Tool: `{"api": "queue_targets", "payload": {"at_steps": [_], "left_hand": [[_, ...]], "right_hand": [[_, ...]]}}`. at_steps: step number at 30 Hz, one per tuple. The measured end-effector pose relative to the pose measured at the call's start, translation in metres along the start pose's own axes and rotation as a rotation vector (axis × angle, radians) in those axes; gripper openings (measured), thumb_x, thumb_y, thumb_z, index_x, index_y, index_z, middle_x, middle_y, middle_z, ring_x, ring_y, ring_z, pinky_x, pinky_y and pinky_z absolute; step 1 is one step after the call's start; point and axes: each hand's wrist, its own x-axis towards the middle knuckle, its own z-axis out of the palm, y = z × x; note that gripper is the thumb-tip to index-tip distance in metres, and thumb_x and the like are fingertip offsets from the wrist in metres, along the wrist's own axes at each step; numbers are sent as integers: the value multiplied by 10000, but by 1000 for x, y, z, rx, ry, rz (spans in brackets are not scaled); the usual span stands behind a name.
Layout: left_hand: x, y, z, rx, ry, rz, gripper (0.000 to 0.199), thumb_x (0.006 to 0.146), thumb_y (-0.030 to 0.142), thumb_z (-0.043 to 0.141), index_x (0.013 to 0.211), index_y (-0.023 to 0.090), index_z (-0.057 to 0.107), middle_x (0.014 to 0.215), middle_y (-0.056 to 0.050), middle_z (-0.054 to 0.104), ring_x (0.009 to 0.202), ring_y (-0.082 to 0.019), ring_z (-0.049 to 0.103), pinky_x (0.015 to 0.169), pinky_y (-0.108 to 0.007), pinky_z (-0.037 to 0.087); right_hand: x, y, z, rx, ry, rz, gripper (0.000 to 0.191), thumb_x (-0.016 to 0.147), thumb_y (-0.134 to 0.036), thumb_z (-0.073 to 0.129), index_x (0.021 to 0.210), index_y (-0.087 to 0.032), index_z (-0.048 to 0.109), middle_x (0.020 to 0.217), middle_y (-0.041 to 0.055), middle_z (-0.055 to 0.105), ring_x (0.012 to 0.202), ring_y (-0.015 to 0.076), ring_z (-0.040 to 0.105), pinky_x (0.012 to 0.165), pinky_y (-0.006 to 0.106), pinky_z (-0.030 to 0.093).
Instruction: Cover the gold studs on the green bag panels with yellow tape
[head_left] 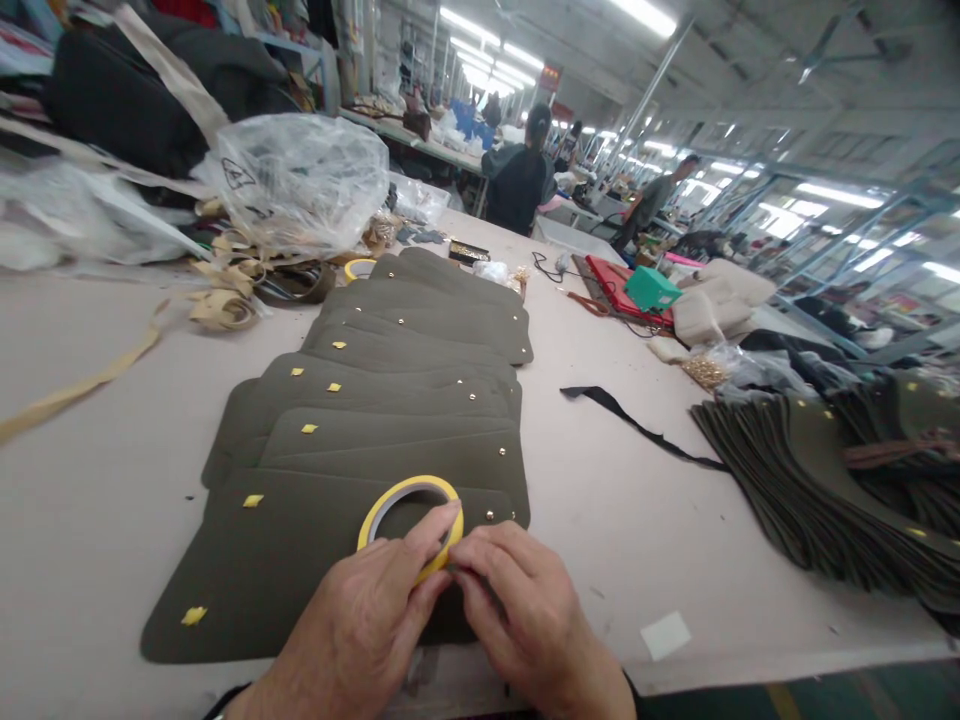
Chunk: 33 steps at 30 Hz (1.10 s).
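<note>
A roll of yellow tape (373,517) is gripped by my left hand (367,615), thumb and fingers closed around its near side. My right hand (521,605) pinches at the roll's right edge, fingertips pressed together by the tape; whether a loose tape end is between them is hidden. Under both hands lie overlapping dark olive fabric panels (390,440), fanned out away from me. Small yellow tape pieces (253,501) stick to their left parts, and small metal studs (502,452) show near their right edges.
A thick stack of similar panels (810,490) lies at the right, with a black strip (637,425) beside it. Clear plastic bags (300,180) and beige strap rolls (225,305) sit at the back left. A white paper piece (665,635) lies near the front edge. People stand farther back.
</note>
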Motion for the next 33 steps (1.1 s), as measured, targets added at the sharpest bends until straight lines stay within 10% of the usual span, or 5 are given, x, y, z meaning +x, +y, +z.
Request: {"api": "queue_targets", "payload": {"at_steps": [13,23,33], "left_hand": [[2,5,0,-6,-60,55,245,952,137,353,900,198,586,734,-6,641,655,-113,632,625,-187,523],[6,8,16,98,-63,95,235,925,107,378,851,195,583,753,-18,605,664,-155,560,616,-262,463],[-3,-7,32,209,-287,46,164,836,70,521,918,200,577,908,-28,613,775,-197,532,681,-317,455]], "right_hand": [[-7,5,18,-133,209,-104,171,813,-10,525,870,-149,605,695,54,662,622,154,601,578,251,498],[-9,36,4,512,162,905,216,802,-354,640,792,-141,669,611,17,648,520,138,609,498,226,502],[-4,50,-3,0,-30,550,139,865,-169,572,849,-192,708,789,27,701,723,153,645,668,247,476]]}}
